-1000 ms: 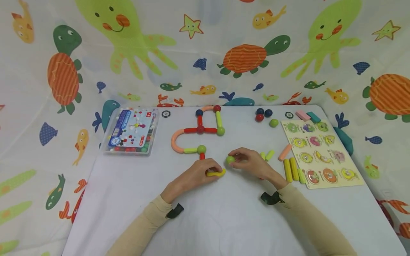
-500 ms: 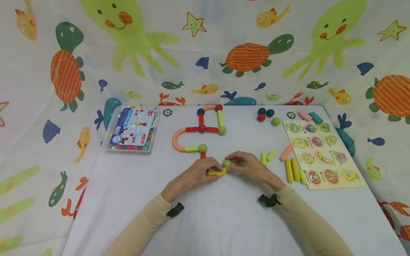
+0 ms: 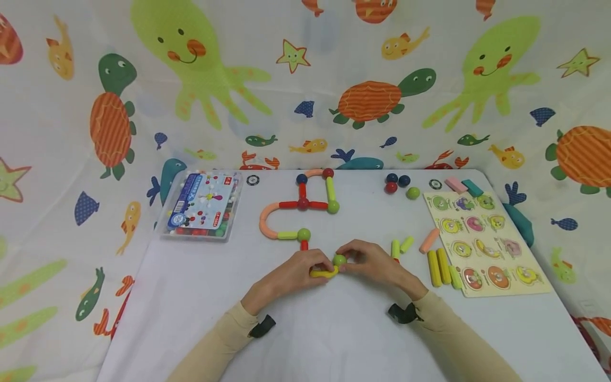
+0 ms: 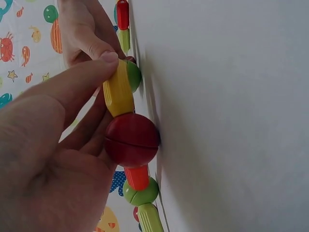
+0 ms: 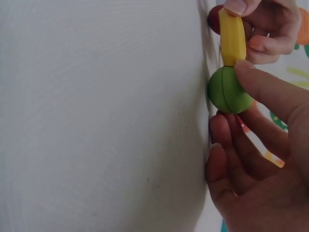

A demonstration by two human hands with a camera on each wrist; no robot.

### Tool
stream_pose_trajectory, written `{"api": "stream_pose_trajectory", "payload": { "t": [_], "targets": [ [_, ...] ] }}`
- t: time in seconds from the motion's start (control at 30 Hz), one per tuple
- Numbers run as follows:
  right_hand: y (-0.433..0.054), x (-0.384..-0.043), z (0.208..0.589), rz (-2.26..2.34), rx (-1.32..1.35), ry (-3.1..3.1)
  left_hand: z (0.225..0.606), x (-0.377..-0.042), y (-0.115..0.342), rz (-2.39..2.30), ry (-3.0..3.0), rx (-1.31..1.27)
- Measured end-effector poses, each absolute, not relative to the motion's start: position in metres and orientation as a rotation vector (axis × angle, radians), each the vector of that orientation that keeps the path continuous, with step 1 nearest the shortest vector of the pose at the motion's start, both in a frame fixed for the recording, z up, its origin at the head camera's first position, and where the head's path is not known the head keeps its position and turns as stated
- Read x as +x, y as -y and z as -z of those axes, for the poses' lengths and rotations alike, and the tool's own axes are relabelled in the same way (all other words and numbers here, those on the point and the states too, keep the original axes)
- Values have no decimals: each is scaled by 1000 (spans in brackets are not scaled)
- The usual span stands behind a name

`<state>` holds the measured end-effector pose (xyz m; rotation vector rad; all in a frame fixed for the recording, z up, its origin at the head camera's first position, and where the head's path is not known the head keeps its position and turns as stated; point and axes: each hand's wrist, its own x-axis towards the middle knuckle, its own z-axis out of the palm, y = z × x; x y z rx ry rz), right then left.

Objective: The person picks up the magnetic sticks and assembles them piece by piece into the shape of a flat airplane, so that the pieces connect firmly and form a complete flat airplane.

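My left hand (image 3: 297,271) pinches a curved yellow rod (image 4: 119,92) of a toy ball-and-rod set between thumb and fingers. At the rod's near end in the left wrist view sits a dark red ball (image 4: 132,140), joined by a short red rod (image 4: 137,177) to a light green ball (image 3: 304,234). My right hand (image 3: 372,261) holds another green ball (image 5: 228,92) against the yellow rod's other end, its thumb where ball and rod meet. Beyond, the chain runs through a peach curved rod (image 3: 265,222) to a loop of red, green and peach rods with balls.
A clear plastic box (image 3: 162,233) of parts stands back left. A fruit puzzle board (image 3: 508,278) lies at the right, with yellow rods (image 3: 435,269) and a peach rod (image 3: 429,240) beside it. Loose balls (image 3: 391,188) and light green rods (image 3: 395,248) lie right of centre.
My right hand has moved left and slightly down, bringing the green ball to the end of the yellow rod. The left hand keeps its hold. The head view has tilted a little.
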<state>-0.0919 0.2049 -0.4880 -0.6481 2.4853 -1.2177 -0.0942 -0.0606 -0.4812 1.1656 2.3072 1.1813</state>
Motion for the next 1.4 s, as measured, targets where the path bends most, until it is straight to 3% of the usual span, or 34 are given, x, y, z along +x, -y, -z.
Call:
{"api": "stream_pose_trajectory", "payload": {
  "t": [0.3,0.53,0.8,1.07,1.4],
  "targets": [
    [-203,-102,480,1186,-713,-2530,474,-102,60,-1207,-2329,1142],
    [-212,-113,468,1248,-592,-2540,466,-110,61,-1254,-2367,1102],
    [-272,-116,449,1315,-236,-2803,470,-110,65,-1336,-2374,1055],
    [-340,-100,442,1128,423,-3009,471,-108,65,-1338,-2365,1044],
    [-354,-90,464,892,547,-2904,480,-101,64,-1351,-2349,1049]
  ]
}}
